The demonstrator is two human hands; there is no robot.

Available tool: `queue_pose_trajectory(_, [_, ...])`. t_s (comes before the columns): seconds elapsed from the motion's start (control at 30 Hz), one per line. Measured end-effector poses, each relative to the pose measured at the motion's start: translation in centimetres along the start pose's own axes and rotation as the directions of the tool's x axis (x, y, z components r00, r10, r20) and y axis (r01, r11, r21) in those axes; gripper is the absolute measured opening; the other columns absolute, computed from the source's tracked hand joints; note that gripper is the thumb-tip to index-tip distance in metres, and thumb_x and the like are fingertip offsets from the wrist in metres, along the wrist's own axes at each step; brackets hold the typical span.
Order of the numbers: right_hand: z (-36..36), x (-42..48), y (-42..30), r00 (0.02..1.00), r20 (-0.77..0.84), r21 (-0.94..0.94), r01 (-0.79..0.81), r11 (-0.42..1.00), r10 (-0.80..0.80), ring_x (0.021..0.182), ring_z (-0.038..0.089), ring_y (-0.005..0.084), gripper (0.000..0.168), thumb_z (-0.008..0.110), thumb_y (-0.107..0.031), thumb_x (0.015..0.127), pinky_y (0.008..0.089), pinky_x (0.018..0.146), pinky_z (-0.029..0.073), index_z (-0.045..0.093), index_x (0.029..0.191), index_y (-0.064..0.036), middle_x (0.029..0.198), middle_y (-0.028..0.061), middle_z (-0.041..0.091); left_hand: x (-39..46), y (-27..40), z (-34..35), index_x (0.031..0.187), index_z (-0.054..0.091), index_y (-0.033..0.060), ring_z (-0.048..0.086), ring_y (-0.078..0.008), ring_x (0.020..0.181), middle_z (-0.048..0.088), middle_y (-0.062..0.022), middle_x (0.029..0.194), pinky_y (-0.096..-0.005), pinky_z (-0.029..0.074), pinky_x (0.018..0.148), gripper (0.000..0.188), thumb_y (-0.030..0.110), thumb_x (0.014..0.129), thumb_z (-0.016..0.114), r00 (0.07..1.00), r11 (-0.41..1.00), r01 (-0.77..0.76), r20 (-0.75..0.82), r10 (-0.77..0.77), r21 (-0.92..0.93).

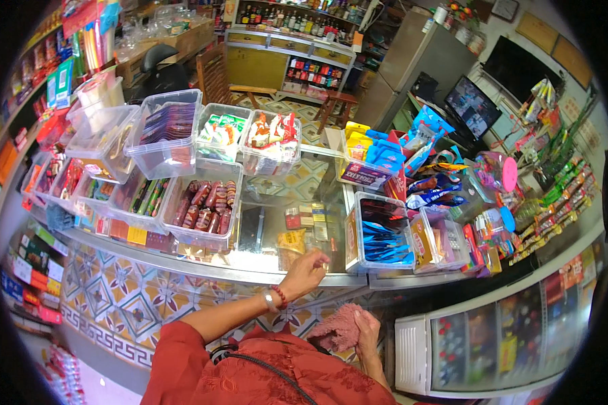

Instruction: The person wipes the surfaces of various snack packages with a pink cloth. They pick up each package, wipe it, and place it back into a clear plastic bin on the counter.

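Observation:
My left hand (306, 271) is over the front edge of the glass display counter (263, 276), its fingers curled, with beads and a silver bracelet at the wrist. Whether its fingertips pinch something small is not clear. Just beyond it lies a yellow packet (291, 241), near several small boxes (306, 216) at or under the glass. A pink fluffy cloth (338, 326) hangs from my right hand (367, 326), which grips it close to my red top, below the counter edge. Clear plastic bins of wrapped sausages (205, 205) and blue packets (385, 243) flank the bare stretch of glass.
More bins of snacks, such as one with purple packets (167, 124), line the counter's left. Bagged sweets and jars (494, 223) crowd its right. A glass-doored cooler (413, 354) stands at lower right. Behind the counter are a wooden stool (337, 101), a chair (213, 76) and a refrigerator (405, 61).

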State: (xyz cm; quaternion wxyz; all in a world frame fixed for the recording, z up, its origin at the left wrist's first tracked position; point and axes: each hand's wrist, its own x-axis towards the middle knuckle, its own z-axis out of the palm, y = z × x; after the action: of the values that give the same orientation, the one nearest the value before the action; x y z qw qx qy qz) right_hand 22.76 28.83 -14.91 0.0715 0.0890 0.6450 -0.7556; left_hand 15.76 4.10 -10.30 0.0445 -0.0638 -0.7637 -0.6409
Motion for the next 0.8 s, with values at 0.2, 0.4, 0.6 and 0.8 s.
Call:
queue_pose_trajectory(0.2, [4.2, -1.4, -1.8, 0.995, 0.096, -0.019, -0.006, 1.000, 0.008, 0.071, 0.048, 0.0032, 0.012, 0.064, -0.015, 0.088, 0.0199, 0.064, 0.039, 0.063, 0.088, -0.003, 0.081, -0.0050, 0.057, -3.3, -2.6, -0.9, 0.104, 0.060, 0.0004, 0.054, -0.0134, 0.070, 0.058, -0.0065, 0.085, -0.0285, 0.046, 0.064, 0.024, 0.007, 0.081, 0.054, 0.997, 0.999, 0.030, 0.073, -0.032, 0.034])
queue_pose_trajectory(0.4, [4.0, -2.6, -0.6, 0.996, 0.071, -0.095, -0.037, 0.995, 0.044, 0.067, 0.045, 0.0031, 0.015, 0.064, -0.017, 0.088, 0.0201, 0.061, 0.037, 0.062, 0.082, -0.003, 0.076, -0.0060, 0.055, -4.3, -4.4, -1.5, 0.107, 0.059, 0.0005, 0.057, -0.0117, 0.074, 0.062, -0.0082, 0.091, -0.0266, 0.048, 0.067, 0.026, 0.007, 0.082, 0.056, 0.998, 0.999, 0.044, 0.046, -0.043, -0.021])
queue_pose_trajectory(0.6, [4.0, -1.9, -0.2, 0.995, 0.098, -0.056, -0.014, 0.998, 0.020, 0.067, 0.044, 0.0029, 0.017, 0.064, -0.019, 0.088, 0.0200, 0.059, 0.036, 0.061, 0.080, -0.004, 0.074, -0.0067, 0.054, -3.8, -3.0, -3.1, 0.108, 0.058, 0.0001, 0.059, -0.0109, 0.071, 0.064, -0.0085, 0.091, -0.0256, 0.049, 0.065, 0.026, 0.007, 0.083, 0.058, 0.996, 0.996, 0.078, 0.039, -0.079, 0.038])
queue_pose_trajectory(0.8, [2.9, 1.5, 0.0, 0.982, 0.185, -0.048, 0.043, 0.998, -0.033, 0.065, 0.040, 0.0022, 0.019, 0.063, -0.017, 0.089, 0.0197, 0.058, 0.035, 0.059, 0.077, -0.003, 0.072, -0.0076, 0.050, -1.5, 0.0, -2.8, 0.105, 0.060, -0.0011, 0.064, -0.0158, 0.075, 0.066, -0.0100, 0.086, -0.0280, 0.052, 0.069, 0.023, 0.007, 0.084, 0.057, 0.996, 0.999, 0.005, -0.093, -0.001, 0.041])
